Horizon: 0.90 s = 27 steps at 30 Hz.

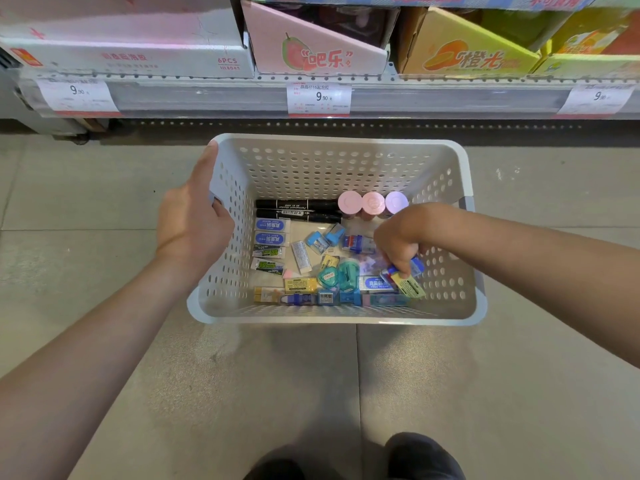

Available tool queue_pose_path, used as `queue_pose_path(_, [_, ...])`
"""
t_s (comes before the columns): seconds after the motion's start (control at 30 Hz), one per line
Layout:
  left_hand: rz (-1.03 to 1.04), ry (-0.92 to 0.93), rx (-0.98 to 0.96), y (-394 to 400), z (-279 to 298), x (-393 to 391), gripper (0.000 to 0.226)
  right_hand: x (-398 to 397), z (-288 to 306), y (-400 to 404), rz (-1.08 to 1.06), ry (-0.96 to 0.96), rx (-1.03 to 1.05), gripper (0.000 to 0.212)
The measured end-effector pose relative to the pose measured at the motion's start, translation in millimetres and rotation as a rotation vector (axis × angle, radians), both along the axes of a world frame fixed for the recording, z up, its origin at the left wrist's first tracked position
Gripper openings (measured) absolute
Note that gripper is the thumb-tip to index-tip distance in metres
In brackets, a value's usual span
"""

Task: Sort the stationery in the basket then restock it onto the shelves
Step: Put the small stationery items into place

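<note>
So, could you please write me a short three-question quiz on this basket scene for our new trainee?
1. True or false: the left hand grips the rim of the basket.
2. How many black markers lie along the far wall?
3. The right hand pinches: A) a round pink container; B) small packaged items; C) nothing.

Key: 1 true; 2 two; 3 B.
</note>
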<state>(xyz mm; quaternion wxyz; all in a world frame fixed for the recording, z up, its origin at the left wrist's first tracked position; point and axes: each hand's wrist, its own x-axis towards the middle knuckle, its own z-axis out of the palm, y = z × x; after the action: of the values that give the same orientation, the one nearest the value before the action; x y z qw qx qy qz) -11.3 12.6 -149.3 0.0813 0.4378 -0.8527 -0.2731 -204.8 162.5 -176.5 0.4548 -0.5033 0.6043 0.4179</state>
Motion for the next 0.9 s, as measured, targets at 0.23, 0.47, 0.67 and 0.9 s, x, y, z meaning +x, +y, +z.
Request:
queue_pose_path(0.23, [-0.008,-0.009,-0.018,0,1,0,0.071,16,-15,11,-0.198,-0.083,-0.02,0.031])
queue_pose_path(0.47, [-0.007,-0.017,-0.015,0,0,-1,0.069,38,-28,30,0.004,-0.047,-0.241,0.024])
queue_pose_path(0.67, [-0.006,-0.026,-0.023,0,0,-1,0.069,48,-33,31,-0.027,0.074,-0.353,0.032])
queue_pose_path(0.9, [0.009,-0.005,-0.011,2,2,0,0.07,51,-39,32,-0.071,0.197,-0.476,0.032])
